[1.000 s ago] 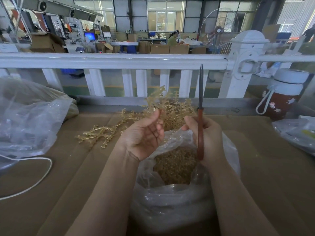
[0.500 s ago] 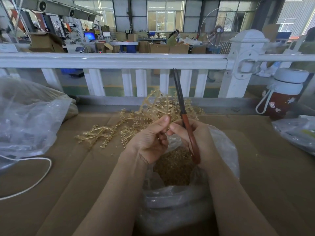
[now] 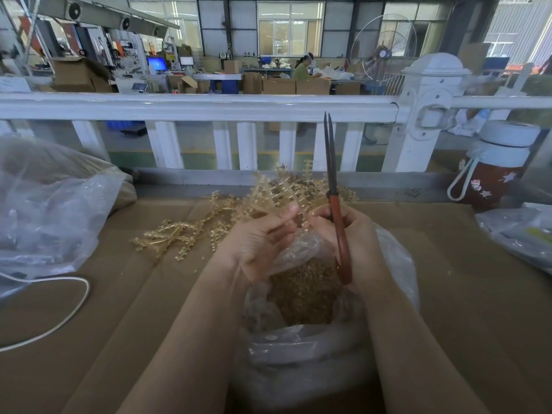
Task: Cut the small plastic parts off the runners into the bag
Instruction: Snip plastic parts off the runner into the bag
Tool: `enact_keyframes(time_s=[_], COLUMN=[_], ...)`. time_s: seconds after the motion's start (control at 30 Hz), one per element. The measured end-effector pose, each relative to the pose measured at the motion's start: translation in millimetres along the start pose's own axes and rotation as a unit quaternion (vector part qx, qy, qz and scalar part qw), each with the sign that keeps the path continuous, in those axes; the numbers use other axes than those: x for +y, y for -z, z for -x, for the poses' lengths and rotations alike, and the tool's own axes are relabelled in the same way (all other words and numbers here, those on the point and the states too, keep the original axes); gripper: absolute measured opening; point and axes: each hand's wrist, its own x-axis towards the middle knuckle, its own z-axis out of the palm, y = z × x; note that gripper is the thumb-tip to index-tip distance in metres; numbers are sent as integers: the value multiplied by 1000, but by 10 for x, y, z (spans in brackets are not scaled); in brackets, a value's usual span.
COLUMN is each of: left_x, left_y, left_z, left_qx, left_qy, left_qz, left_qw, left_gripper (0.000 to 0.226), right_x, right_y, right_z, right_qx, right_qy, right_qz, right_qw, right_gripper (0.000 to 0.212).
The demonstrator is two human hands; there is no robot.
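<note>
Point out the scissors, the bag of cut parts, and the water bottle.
scissors (image 3: 340, 234): head view, on the red handle.
bag of cut parts (image 3: 298, 354): head view, on its clear front wall.
water bottle (image 3: 490, 180): head view, on its brown body.

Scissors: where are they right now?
Head view, just right of centre: the scissors stand upright in the right hand, blades pointing up past the white railing, above the open bag, beside the left hand.
</note>
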Motion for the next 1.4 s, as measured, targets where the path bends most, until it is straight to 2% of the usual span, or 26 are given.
enact_keyframes(time_s=[0.13,0.17,0.23,0.33,0.43,0.57,0.63,0.77,0.87,0.93,1.03,1.17,1.3,1.4], left_x=[135,160,193,180,109,65,58,30,8,-9,-36,-41,-46,-56], left_y=[185,241,320,324,235,181,169,154,116,82,66,67,57,48], left_z=[-24,-34,-35,-13,-15,-24,-5,6,28,36,17,2,-3,-2], left_qx=[91,108,113,65,21,5,-17,-45,-59,-63,-31,10,22,14], left_qy=[-82,-106,-131,-110,-79,-64,-64,-59,-59,-71,-85,-88,-87,-83], left_qz=[58,62,31,-50,-80,-103,-122,-166,-171,-173,-169,-163,-129,-98], left_qw=[991,987,984,991,993,993,990,983,982,980,982,983,988,992], left_gripper=[120,125,117,106,120,141,129,56,32,25,22,7,11,15], right_x=[-10,-10,-14,-20,-37,-65,-65,-32,-6,7,40,52,66,86], right_y=[5,6,6,0,-7,10,29,33,31,31,25,10,16,-4], right_z=[-6,-9,-10,-4,10,35,39,26,11,4,-13,-25,-27,-32], right_qx=[11,15,14,1,-4,-29,-39,-54,-69,-82,-84,-74,-75,-63], right_qy=[-14,-13,-6,-1,-11,-17,-22,-15,1,8,16,24,29,18], right_qz=[-18,-18,-16,-17,-17,-58,-74,-71,-66,-70,-39,-24,-34,-15], right_qw=[1000,1000,1000,1000,1000,998,996,996,995,994,996,997,996,998], right_gripper=[25,25,24,22,19,18,15,16,19,21,23,25,12,19])
